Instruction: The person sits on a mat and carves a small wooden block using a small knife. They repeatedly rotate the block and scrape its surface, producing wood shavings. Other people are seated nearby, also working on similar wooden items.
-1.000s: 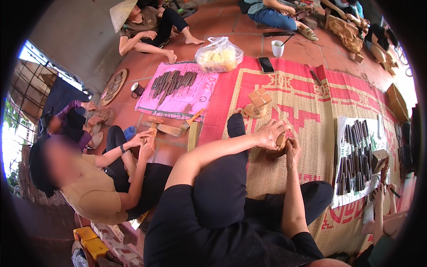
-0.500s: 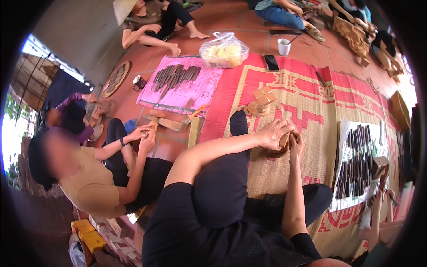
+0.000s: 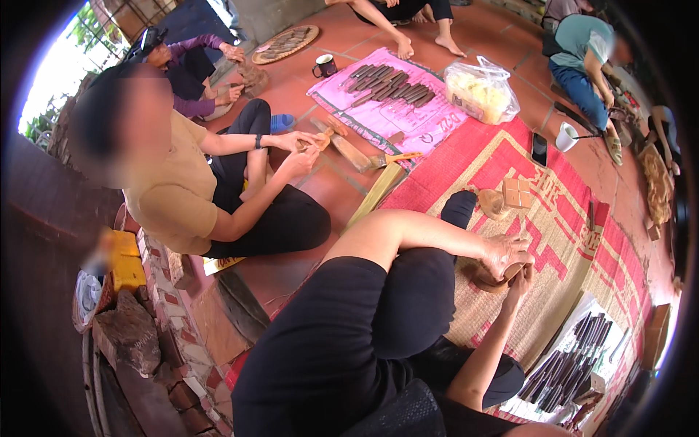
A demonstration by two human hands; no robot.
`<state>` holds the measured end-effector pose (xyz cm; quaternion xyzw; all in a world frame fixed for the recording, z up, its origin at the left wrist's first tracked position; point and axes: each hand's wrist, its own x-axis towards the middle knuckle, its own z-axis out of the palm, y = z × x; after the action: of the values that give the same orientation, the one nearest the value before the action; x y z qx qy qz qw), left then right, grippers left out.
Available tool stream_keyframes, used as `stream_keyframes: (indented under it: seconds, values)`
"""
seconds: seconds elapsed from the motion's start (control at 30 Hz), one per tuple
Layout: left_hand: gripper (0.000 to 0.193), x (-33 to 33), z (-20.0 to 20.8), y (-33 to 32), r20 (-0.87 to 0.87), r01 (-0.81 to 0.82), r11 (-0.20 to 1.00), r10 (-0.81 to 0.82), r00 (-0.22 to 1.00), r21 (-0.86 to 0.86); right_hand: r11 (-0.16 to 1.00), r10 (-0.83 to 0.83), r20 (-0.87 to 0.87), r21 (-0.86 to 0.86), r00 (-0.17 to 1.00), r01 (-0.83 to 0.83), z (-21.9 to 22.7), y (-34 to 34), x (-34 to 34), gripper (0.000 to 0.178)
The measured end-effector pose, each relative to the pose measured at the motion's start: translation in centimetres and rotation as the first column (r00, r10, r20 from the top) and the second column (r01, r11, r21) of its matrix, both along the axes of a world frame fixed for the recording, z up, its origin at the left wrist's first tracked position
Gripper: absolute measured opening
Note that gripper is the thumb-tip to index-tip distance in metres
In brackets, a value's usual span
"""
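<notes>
Your left hand (image 3: pixel 502 252) and right hand (image 3: pixel 521 279) form one grip, fingers clamped on a small brown wooden piece (image 3: pixel 513 271) between them, partly hidden. Just below the grip is a rounded brown form (image 3: pixel 489 282); beneath, a red-and-beige woven mat (image 3: pixel 542 320); beyond, a tan square block with crossed lines (image 3: pixel 518 193).

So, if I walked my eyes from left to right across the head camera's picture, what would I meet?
Yellow container → round tray → dark tools on the pink sheet → the person's left hand → white cup → brown wooden block.
</notes>
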<state>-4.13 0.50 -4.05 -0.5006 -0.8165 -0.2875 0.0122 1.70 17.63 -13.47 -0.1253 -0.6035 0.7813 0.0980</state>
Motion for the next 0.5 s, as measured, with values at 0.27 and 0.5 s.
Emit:
stream_keyframes:
  seconds: [0.27, 0.5]
  values:
    - [0.083, -0.3, 0.3, 0.2, 0.036, 0.068, 0.998, -0.067, 0.997, -0.014, 0.908, 0.08, 0.184, 0.392, 0.98, -0.148, -1.4, 3.6, -0.1, 0.01]
    - [0.084, 0.1, 1.4, -0.3, 0.066, 0.061, 0.997, -0.058, 0.996, -0.05, 0.989, 0.141, 0.05, -0.042, 0.989, -0.139, -0.8, 1.2, -0.9, 0.01]
